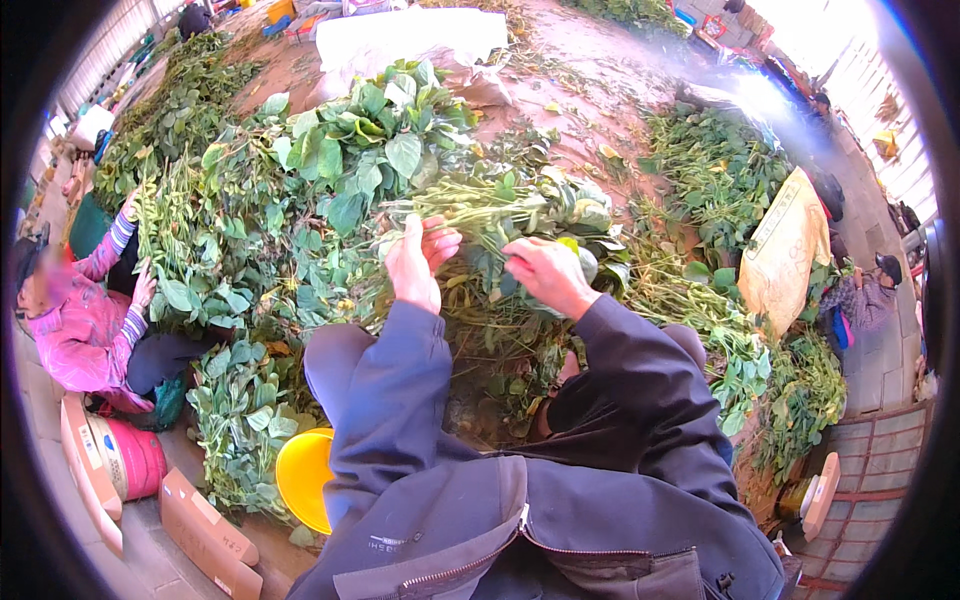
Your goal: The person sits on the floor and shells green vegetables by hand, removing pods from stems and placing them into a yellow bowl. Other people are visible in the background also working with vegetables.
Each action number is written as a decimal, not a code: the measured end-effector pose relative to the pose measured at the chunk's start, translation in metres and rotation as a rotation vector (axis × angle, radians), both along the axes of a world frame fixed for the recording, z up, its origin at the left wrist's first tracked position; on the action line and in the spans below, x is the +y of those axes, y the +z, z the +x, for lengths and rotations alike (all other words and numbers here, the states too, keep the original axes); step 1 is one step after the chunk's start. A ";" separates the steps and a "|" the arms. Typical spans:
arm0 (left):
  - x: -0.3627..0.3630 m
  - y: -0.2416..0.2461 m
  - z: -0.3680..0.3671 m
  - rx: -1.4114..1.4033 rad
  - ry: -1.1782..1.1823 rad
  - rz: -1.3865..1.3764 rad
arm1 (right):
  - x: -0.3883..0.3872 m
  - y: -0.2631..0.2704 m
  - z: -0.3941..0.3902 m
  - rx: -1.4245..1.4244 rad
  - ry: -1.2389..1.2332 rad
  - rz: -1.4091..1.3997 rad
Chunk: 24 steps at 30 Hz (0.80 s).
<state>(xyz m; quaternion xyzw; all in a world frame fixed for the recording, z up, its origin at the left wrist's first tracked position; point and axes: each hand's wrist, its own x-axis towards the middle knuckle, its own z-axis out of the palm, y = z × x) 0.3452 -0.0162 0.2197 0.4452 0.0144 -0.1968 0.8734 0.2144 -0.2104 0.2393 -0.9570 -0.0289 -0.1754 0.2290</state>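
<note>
A bundle of leafy bean plants [480, 206] with green pods lies before me, its stems running crosswise. My left hand [420, 259] is at the left part of these stems, thumb raised and fingers apart and slightly curled. To the right, my right hand [551, 274] has its fingers drawn together at the lower edge of the bundle, close to some pods. Whether a pod or stem is pinched there is hidden by the fingers. Below the hands, loose stems and pods [480, 300] lie between my knees.
A yellow bucket [304, 480] stands by my left leg. Heaped bean plants [262, 195] lie to the left, where a person in pink [82, 322] handles some. A woven sack [784, 251] stands at right; another person [866, 300] sits beyond. Cardboard pieces [206, 525] lie lower left.
</note>
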 end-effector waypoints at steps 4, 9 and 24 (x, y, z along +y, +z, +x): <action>0.037 0.050 -0.052 -0.227 0.129 -0.041 | -0.021 0.047 -0.015 -0.099 -0.123 0.169; 0.076 0.119 -0.117 -0.586 0.241 -0.133 | -0.012 0.106 -0.052 -0.295 -0.374 0.310; 0.048 0.133 -0.133 -0.849 -0.328 -0.217 | 0.011 0.148 -0.130 -0.518 -0.312 0.505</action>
